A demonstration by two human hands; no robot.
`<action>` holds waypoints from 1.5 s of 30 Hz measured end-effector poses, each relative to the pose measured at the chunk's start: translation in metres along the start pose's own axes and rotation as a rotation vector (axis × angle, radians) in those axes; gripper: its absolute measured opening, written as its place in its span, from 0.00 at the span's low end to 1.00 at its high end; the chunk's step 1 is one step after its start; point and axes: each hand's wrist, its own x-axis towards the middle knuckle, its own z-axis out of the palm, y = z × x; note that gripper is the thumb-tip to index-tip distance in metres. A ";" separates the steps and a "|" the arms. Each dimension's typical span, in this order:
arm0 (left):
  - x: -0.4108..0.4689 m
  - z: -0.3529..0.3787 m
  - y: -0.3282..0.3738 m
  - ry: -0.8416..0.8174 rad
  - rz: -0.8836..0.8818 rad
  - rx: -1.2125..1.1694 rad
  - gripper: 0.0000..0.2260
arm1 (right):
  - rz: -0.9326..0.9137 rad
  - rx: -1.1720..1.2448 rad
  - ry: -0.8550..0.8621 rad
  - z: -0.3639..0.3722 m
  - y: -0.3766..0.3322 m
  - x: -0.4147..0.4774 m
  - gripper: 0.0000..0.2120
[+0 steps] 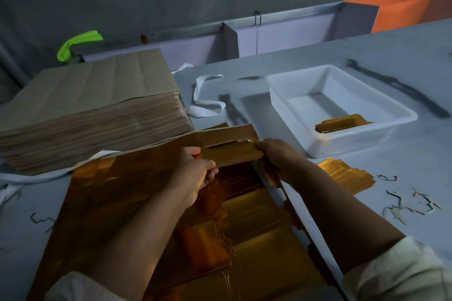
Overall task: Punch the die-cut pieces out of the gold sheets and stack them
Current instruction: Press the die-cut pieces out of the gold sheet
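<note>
Judged early in progress: few punched pieces (342,122) stacked inside white tub (354,144), second small stack (342,175) on table (391,56) just before tub, gold strip (232,154) pinched endwise by left hand (195,170) and right hand (275,153) near-left of tub, over part-punched gold sheet (137,193); thick, seemingly unworked pile (97,110) far left of tub.

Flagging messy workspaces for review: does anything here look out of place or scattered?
Thin offcut scraps lie strewn on the table right of the gold sheet, and some punched gold pieces sit loose beside the white tray, which holds a stack.
</note>
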 end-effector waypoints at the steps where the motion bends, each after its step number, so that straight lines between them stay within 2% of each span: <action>1: 0.001 -0.002 0.000 -0.013 -0.002 0.002 0.23 | 0.009 0.024 -0.001 -0.001 0.000 0.000 0.13; 5: 0.001 -0.012 0.002 -0.085 0.002 0.021 0.24 | 0.039 -0.005 -0.017 -0.001 -0.002 -0.002 0.12; 10: 0.000 -0.019 0.001 -0.115 0.006 0.005 0.24 | -0.002 0.143 -0.059 0.001 -0.012 -0.005 0.17; 16: 0.000 -0.021 -0.003 -0.140 0.006 -0.016 0.25 | -0.008 0.083 -0.061 0.006 -0.020 -0.002 0.30; 21: 0.001 -0.017 -0.007 -0.126 -0.004 -0.043 0.30 | 0.002 -0.056 0.017 0.015 -0.016 0.002 0.14; 23: 0.001 -0.017 -0.009 -0.120 -0.018 -0.062 0.32 | 0.003 -0.058 0.069 0.017 -0.014 0.005 0.12; 26: 0.003 -0.021 -0.009 -0.100 -0.053 -0.078 0.33 | -0.002 -0.040 0.104 0.016 -0.015 0.006 0.13; 30: 0.005 -0.028 -0.009 -0.102 -0.078 -0.118 0.28 | 0.015 0.017 0.092 0.016 -0.014 0.008 0.12; 34: 0.002 -0.031 -0.006 -0.116 -0.090 -0.189 0.22 | 0.002 -0.101 0.079 0.015 -0.010 0.006 0.13; 39: -0.002 -0.027 -0.005 -0.129 -0.089 -0.232 0.20 | 0.062 0.006 0.075 0.012 -0.011 0.005 0.16; 40: -0.003 -0.026 -0.005 -0.129 -0.087 -0.225 0.20 | 0.034 -0.027 0.111 0.013 -0.010 0.007 0.16; 44: -0.006 -0.024 -0.004 -0.123 -0.114 -0.261 0.19 | -0.236 -0.223 0.434 0.016 -0.008 0.003 0.16; 45: -0.006 -0.024 -0.004 -0.121 -0.124 -0.285 0.19 | -0.289 -0.241 0.464 0.017 -0.010 -0.002 0.17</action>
